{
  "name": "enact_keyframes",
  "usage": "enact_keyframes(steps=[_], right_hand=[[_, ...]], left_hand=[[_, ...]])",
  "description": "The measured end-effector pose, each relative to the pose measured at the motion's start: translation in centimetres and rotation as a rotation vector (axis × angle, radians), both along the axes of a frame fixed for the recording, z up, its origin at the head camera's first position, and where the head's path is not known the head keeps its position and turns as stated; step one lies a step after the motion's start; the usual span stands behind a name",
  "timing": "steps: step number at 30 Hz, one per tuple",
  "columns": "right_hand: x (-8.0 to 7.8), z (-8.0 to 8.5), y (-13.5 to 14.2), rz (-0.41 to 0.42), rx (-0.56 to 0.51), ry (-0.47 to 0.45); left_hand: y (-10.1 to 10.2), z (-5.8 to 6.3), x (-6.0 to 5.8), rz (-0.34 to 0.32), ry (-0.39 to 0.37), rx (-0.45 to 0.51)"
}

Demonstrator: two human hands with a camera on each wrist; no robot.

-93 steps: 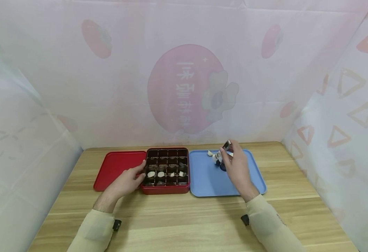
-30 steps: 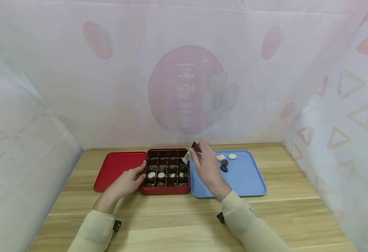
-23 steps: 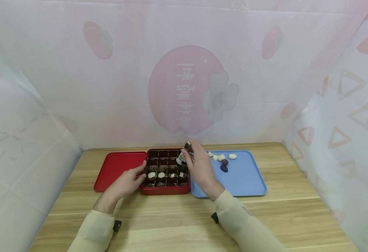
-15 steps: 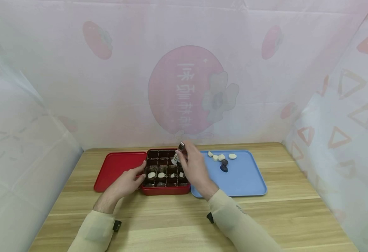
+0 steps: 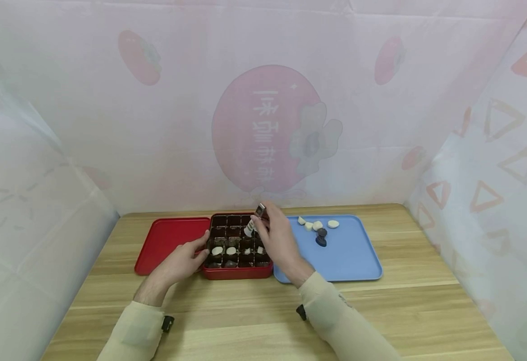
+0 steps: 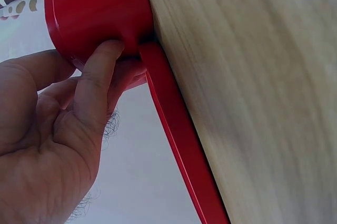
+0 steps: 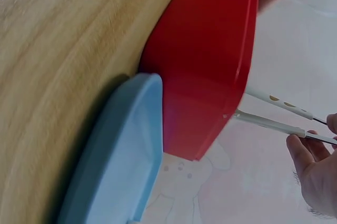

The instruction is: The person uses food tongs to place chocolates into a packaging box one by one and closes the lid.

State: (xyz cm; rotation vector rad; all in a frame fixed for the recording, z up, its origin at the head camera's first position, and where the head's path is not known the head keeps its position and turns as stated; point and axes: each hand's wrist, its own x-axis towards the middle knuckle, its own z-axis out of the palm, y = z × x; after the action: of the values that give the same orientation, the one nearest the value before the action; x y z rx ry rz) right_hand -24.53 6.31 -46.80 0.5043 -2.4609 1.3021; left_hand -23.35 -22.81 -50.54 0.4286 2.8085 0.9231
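Observation:
My right hand point(image 5: 279, 243) holds a pair of tongs point(image 7: 281, 104) with pale, hole-patterned arms and metal handles. Their tips reach down into the compartments of a red box point(image 5: 237, 273); whether they pinch anything there is hidden. My left hand point(image 5: 180, 259) rests its fingertips and thumb against the box's left side. White chocolate-like pieces point(image 5: 217, 250) lie in one row of the dark divided insert point(image 5: 233, 220), with darker pieces in the front row. Just right of the box is a blue tray point(image 5: 349, 260), bearing several cream pieces point(image 5: 317, 226) and dark ones point(image 5: 321, 241).
A flat red lid point(image 5: 169, 240) lies left of the box, partly behind my left hand. All stand on a wood-grain table point(image 5: 245, 321). A printed white cloth point(image 5: 173, 125) hangs at the back and both sides.
My right hand has carried the tongs leftward from the blue tray to over the box, a dark piece seeming to be at their tips midway. Lately it barely moves. My left hand stays put.

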Motion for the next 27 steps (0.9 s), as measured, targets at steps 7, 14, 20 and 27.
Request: enact_keyframes(steps=[7,14,20,27], right_hand=[[0.6,0.7,1.8,-0.010,-0.052,0.027],[1.2,1.3,4.3,-0.067,-0.050,0.039],[1.7,2.0,6.2,-0.123,-0.042,0.059],[2.0,2.4,8.5,-0.172,-0.053,0.048]], left_hand=[[0.0,0.0,0.1,0.005,-0.003,-0.003],[0.0,0.1,0.1,0.000,-0.005,0.003],[-0.1,0.3,0.1,0.002,-0.003,0.003],[0.0,0.3,0.2,0.000,-0.025,0.018]])
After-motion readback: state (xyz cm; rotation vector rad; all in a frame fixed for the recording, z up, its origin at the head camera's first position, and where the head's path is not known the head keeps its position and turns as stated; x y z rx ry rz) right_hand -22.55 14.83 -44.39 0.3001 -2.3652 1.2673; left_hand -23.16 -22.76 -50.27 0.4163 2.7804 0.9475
